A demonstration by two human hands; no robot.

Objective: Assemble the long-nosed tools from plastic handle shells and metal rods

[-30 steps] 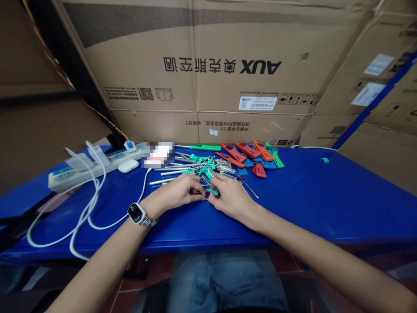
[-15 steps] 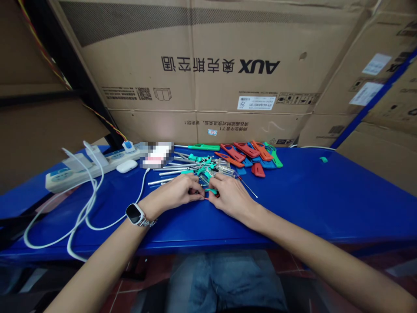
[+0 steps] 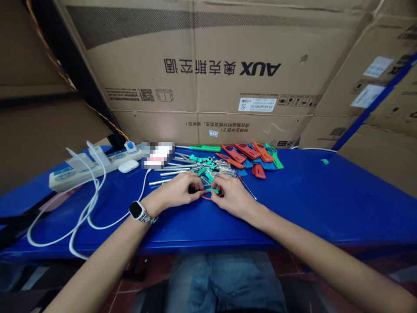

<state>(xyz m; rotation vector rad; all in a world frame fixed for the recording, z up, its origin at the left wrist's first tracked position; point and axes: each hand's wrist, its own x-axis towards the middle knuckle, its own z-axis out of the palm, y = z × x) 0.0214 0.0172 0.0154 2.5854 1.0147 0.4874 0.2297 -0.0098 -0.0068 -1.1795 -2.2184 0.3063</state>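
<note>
An orange-red lighter handle shell (image 3: pixel 206 198) with a ring-shaped end lies low over the table, between my two hands. A small green trigger piece (image 3: pixel 213 190) shows at the ring's far side. My left hand (image 3: pixel 185 189) is closed, its thumb and fingertips pinching the left end of the shell. From the right, my right hand (image 3: pixel 233 193) closes on the shell beside the green piece; its fingertips partly hide both. Just beyond my fingers is a pile of metal lighter tubes (image 3: pixel 177 168) with green triggers and clear fuel tanks (image 3: pixel 224 167).
Red, orange, blue and green handle shells (image 3: pixel 249 151) are heaped at the back. A thin screwdriver (image 3: pixel 250 189) lies right of my right hand. At left are a power strip (image 3: pixel 87 174), white cables (image 3: pixel 94 195), a white earbud case (image 3: pixel 128 166) and a blurred-out phone (image 3: pixel 159 155).
The shell's orange ring shows more fully between my hands, as my right fingers have shifted slightly right. The view has moved a little; the pile looks the same.
</note>
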